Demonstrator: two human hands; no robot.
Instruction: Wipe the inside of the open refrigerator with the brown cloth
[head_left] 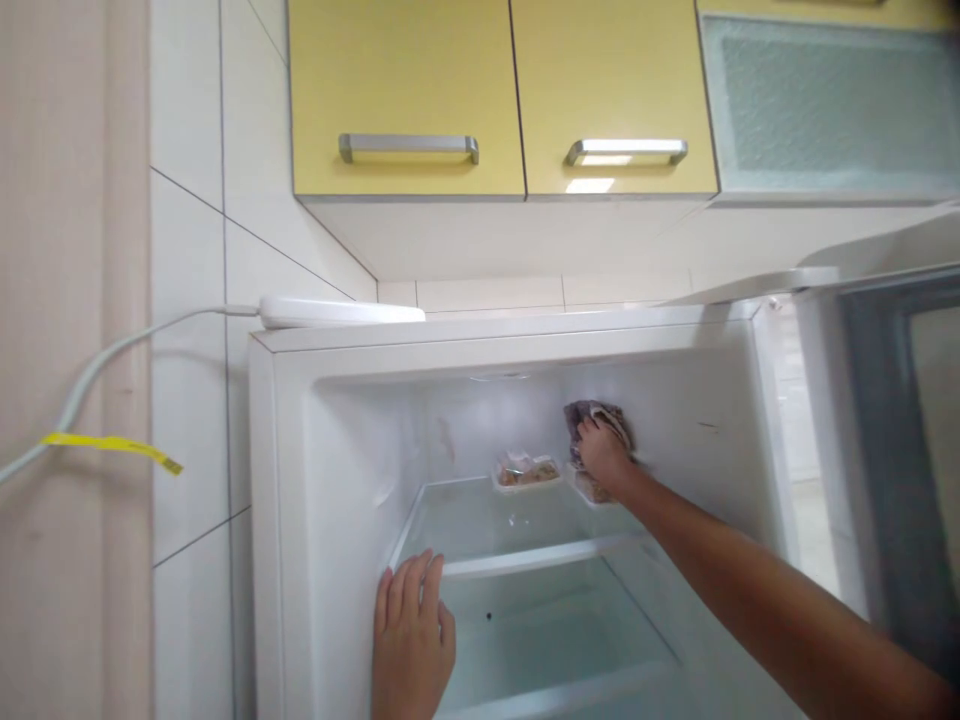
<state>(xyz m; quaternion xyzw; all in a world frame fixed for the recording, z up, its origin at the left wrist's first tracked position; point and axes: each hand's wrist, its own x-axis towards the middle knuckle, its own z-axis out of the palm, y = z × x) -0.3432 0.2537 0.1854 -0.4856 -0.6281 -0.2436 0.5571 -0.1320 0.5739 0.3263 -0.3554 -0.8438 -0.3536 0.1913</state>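
An open white fridge (pixel 315 440) stands in front of me. My right hand (pixel 602 452) reaches deep inside and presses a grey-purple cloth (pixel 592 415) against the back wall at the upper right. My left hand (pixel 411 620) rests flat with fingers together on the front left edge of the glass shelf (pixel 480 520), holding nothing. Two small trays of food (pixel 526 472) sit at the back of that shelf, one just left of my right hand and one partly hidden under my right wrist.
The fridge door (pixel 885 420) stands open on the right. Yellow wall cabinets (pixel 495 90) with metal handles hang above. A white plug strip (pixel 337 312) lies on the fridge top, its cable running left across the tiled wall. A lower glass shelf (pixel 555 640) sits below.
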